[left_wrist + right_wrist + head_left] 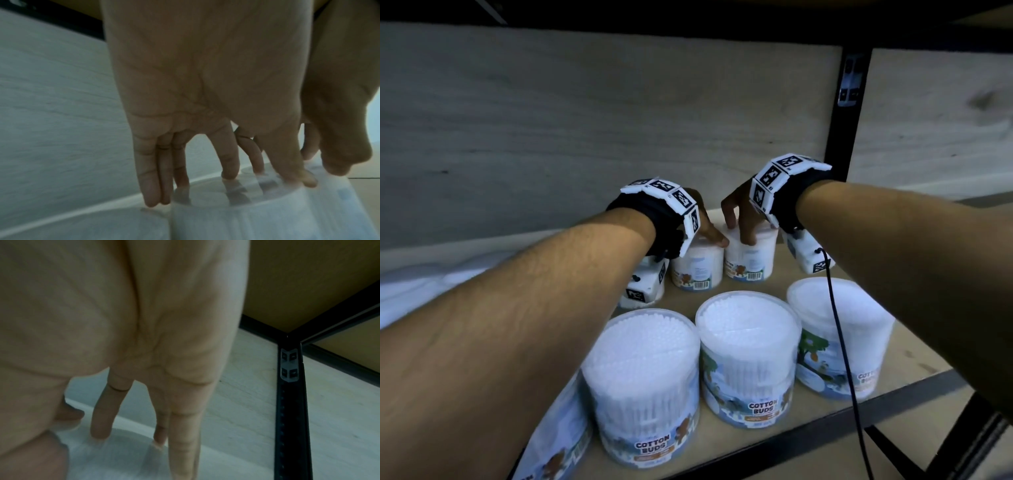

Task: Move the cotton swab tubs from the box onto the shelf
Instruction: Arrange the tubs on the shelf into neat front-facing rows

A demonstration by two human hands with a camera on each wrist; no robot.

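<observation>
Nearest the front edge of the pale plywood shelf stood a row of clear round plastic tubs packed with white cotton buds: a front-left tub, a front-middle tub and a front-right tub, all upright, labels facing outward, close together but not clearly touching. A further tub at far left was largely hidden by the forearm. A thin black cable hung from the right wrist device across the front-right tub. Behind this row, two more tubs sat side by side, touching or nearly so. The left hand rested on the rear-left tub, fingers fairly straight, fingertips on the lid and over its rim, thumb toward the neighbouring tub. The right hand gripped the rear-right tub from above, fingers curled over the lid edge, thumb down the near side. Judgement: both tubs were being seated in a second row, top-down holds chosen to clear the front row. Behind stood the pale wood-grain back panel and a black metal upright. The box was not in view.
</observation>
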